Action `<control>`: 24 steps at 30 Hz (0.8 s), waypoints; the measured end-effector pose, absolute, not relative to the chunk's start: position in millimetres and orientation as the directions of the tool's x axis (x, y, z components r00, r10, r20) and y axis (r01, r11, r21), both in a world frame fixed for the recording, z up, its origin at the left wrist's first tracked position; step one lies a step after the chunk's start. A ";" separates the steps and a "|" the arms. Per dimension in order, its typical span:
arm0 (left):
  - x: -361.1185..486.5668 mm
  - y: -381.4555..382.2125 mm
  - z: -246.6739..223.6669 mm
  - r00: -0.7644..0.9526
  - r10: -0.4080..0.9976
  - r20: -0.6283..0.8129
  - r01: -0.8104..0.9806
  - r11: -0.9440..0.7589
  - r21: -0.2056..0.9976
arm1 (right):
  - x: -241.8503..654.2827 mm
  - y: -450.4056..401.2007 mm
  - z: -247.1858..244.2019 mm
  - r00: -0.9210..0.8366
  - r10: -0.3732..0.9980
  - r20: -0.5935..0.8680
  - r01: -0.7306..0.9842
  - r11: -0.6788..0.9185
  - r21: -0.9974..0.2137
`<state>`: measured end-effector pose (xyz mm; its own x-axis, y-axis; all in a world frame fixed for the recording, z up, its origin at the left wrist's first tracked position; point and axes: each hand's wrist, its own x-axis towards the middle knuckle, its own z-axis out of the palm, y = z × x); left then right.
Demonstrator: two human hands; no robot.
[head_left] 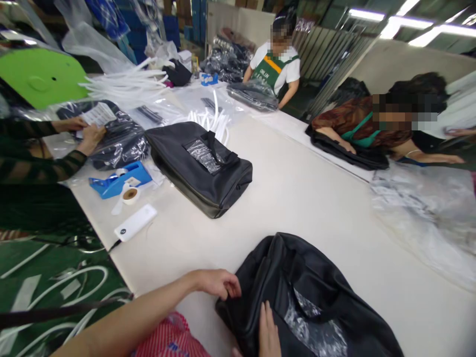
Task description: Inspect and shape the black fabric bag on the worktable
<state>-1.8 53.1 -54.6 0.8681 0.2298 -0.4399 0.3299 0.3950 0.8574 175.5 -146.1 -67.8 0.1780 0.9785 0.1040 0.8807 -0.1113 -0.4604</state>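
The fingers of the left hand (217,282) are curled against the near bag's left end; whether they pinch the edge or merely rest on it is hard to tell from this angle. Those of the right hand (270,332) lie extended on the side of the bag, pressing rather than grasping.

Largest in view is the pale table (297,188), with the black bag (316,272) at its near side, right under both hands. A clear plastic patch (320,329) shows on the bag's upper face.

As for progress, the bag looks partway: its body is filled out and no outer wrapping covers it, but the top is creased and the end between the hands is not yet neat. Beyond it, well apart, a second black bag (189,181) lies flatter and squarer, seemingly further along, also unwrapped. At the left, a co-worker's hands (91,139) hold a printed sheet (99,115) above a dark plastic-wrapped bundle (121,144).

Smaller things lie along the table's left edge: a blue tape dispenser (136,176), a white power bank (137,222) with a cable, and, between them, a little roll of tape (131,194).
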 end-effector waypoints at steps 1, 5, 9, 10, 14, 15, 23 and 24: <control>-8.2 52.5 -51.2 0.879 0.209 -0.428 0.329 0.385 0.862 | 172.3 -144.2 -68.9 0.167 0.979 0.120 0.889 -0.097 -0.447; -19.3 51.0 -42.1 0.919 0.128 -0.374 0.310 0.353 0.883 | 165.2 -135.6 -72.0 0.133 0.970 0.205 0.899 -0.031 -0.437; -7.7 45.1 -46.4 0.940 0.121 -0.318 0.281 0.251 0.926 | 159.0 -139.8 -78.7 0.147 0.974 0.175 0.920 -0.069 -0.386; -1.6 43.2 -49.4 0.939 0.140 -0.314 0.280 0.217 0.935 | 156.7 -141.5 -81.0 0.155 0.973 0.171 0.926 -0.083 -0.369; 30.1 38.2 -64.6 0.926 0.180 -0.331 0.320 0.088 0.943 | 150.2 -143.7 -93.4 0.090 0.978 0.188 0.964 -0.038 -0.262; 38.2 37.4 -68.3 0.923 0.180 -0.339 0.333 0.061 0.941 | 149.7 -142.8 -97.3 0.040 0.979 0.200 0.976 0.004 -0.218; 56.1 26.1 -77.1 0.857 0.322 -0.402 0.434 -0.030 0.901 | 140.8 -128.6 -105.8 -0.076 0.956 0.285 0.993 0.100 -0.069; 51.1 25.7 -75.7 0.840 0.353 -0.412 0.444 -0.010 0.896 | 141.1 -128.6 -103.6 -0.072 0.961 0.265 0.990 0.102 -0.101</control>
